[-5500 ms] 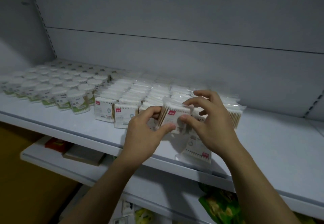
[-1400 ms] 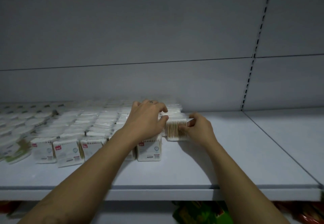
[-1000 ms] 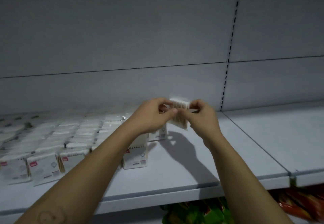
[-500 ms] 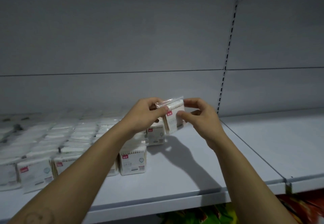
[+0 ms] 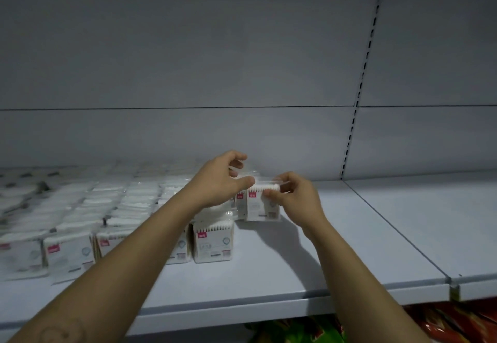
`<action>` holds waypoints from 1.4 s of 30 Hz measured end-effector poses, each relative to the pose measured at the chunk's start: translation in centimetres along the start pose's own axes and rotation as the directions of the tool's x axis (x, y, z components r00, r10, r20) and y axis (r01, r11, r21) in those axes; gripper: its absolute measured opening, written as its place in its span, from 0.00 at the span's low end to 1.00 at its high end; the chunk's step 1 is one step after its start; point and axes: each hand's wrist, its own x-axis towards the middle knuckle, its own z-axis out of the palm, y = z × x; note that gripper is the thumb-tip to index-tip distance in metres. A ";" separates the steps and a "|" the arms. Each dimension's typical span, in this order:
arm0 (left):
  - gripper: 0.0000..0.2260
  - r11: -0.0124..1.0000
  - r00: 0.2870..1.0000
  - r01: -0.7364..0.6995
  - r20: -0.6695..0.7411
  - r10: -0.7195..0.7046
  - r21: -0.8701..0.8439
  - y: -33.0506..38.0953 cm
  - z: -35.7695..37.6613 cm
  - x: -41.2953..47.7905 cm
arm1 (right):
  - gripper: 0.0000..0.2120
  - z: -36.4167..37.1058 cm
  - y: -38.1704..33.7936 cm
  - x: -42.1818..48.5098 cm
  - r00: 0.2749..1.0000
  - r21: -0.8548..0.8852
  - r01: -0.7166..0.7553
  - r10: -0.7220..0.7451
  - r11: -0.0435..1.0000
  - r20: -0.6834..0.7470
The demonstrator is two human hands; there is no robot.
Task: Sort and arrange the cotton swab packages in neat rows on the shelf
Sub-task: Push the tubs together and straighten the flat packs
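Where the grey shelf [image 5: 336, 248] meets its front edge: cotton swab packages, sorting in hand.
Nearest the front edge, a front row of packages [image 5: 212, 243] stands upright, red labels outward, running toward the shelf's left end; further rows [image 5: 107, 203] fill the left part back to the rear panel. Behind the front row's right end, one held package [image 5: 262, 205] stands upright on the shelf beside a neighbour. Right hand [image 5: 298, 197]: grip pinched on its top right. Left hand [image 5: 220, 181]: thumb and fingers closed on its clear top flap. Shelf's right part bare.
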 end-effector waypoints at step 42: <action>0.26 0.711 0.977 -0.132 -0.032 0.213 0.691 -4.9 -1.6 -8.5 | 0.19 2.5 0.0 -3.4 0.963 -0.254 0.212 -0.245 0.944 -0.109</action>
